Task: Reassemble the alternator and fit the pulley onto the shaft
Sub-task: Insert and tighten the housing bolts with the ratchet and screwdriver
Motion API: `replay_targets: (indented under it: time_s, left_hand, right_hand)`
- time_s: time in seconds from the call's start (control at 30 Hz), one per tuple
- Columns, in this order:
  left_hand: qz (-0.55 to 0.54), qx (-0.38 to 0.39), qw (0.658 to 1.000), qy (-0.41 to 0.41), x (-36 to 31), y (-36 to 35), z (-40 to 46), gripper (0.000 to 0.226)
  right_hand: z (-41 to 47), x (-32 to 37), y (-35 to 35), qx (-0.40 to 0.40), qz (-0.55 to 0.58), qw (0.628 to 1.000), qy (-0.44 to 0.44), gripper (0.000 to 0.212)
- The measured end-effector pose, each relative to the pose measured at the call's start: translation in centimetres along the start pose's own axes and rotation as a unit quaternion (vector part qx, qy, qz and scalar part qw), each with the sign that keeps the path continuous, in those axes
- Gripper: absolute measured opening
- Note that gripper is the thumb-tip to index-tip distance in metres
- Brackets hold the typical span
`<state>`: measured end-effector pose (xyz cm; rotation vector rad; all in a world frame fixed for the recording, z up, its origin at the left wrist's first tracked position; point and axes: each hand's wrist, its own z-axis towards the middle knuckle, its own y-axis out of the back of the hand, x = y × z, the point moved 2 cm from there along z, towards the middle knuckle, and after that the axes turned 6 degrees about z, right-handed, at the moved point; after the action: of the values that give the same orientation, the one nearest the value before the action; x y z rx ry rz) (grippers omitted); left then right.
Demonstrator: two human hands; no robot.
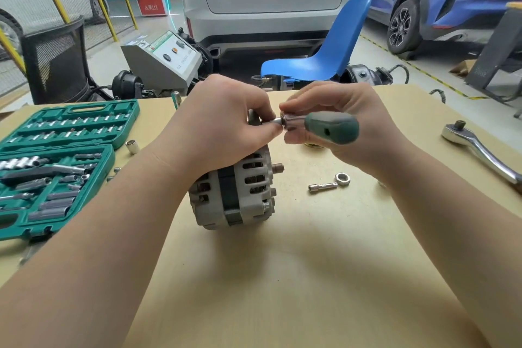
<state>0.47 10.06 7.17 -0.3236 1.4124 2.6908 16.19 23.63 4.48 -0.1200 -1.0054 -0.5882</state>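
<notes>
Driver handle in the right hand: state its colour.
Dark green, seen in the head view: the driver handle sits in the right hand.

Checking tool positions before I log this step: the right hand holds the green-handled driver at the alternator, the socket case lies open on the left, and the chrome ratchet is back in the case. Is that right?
Not quite. The head view shows the chrome ratchet lying loose on the table at the far right, not in the socket case. The rest stands: the right hand holds the green-handled driver at the alternator.
</notes>
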Motion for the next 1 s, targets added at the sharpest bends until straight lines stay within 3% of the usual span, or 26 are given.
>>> replay_targets:
  time_s: [0.3,0.43,0.57,0.73,1.0]
  left_hand:
    - [0.022,-0.003,1.000,-0.010,-0.6,0.1,0.1,0.021]
    - [0.022,0.008,1.000,-0.008,-0.5,0.0,0.1,0.022]
    - [0.013,0.018,1.000,-0.011,-0.3,0.1,0.1,0.029]
    - [0.014,0.011,1.000,-0.016,-0.5,0.2,0.1,0.035]
    - [0.016,-0.010,1.000,-0.015,-0.7,0.2,-0.1,0.018]
  right_hand:
    - [0.8,-1.0,0.2,-0.035,0.021,0.997,-0.073,0.016]
    - [0.9,-2.0,-0.1,-0.045,0.069,0.988,-0.130,0.017]
    - [0.7,-1.3,0.0,-0.021,0.049,0.995,-0.084,0.014]
    - [0.2,-0.4,-0.1,0.000,-0.015,1.000,-0.001,0.033]
    - [1.0,-1.1,0.0,-0.037,0.051,0.989,-0.135,0.026]
